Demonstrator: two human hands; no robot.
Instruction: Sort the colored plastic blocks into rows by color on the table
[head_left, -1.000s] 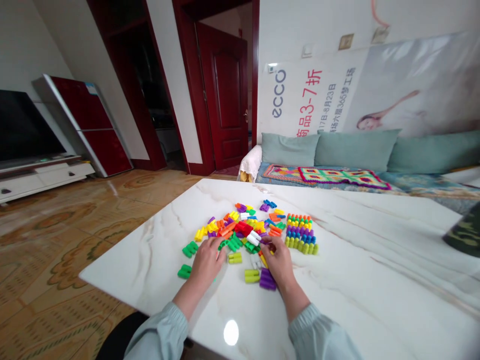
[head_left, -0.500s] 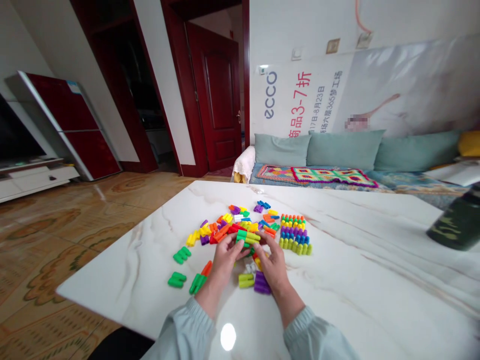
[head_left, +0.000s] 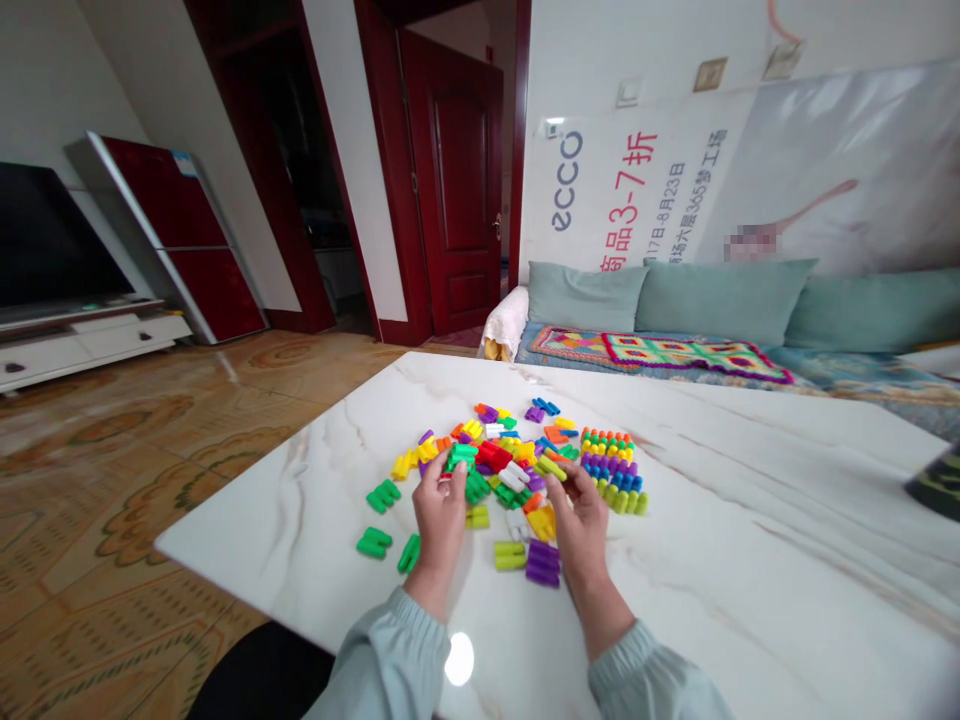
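My left hand [head_left: 441, 510] is closed on a green plastic building block [head_left: 461, 456], held above the pile between thumb and fingers. To the right, my right hand [head_left: 581, 510] pinches a yellow-green building block [head_left: 551, 467]. The two blocks are apart. Loose blocks lie between and beyond the hands, among them a red one [head_left: 495, 457] and a white one [head_left: 513, 475]. Nearer me, a purple block [head_left: 543, 563] lies beside a yellow-green one [head_left: 510, 555]. Just past my right hand stands a joined set of blocks [head_left: 611, 470] in coloured rows.
The blocks lie on a white marble-patterned table [head_left: 315, 480]. Several green blocks [head_left: 374, 542] are spread left of my left hand. A dark camouflage-patterned bottle [head_left: 937, 490] stands at the right edge. Behind the table is a sofa with pillows [head_left: 727, 300].
The green and yellow-green blocks were together between both hands; now they are separate, one in each hand. My hands have moved apart. The view has turned slightly left.
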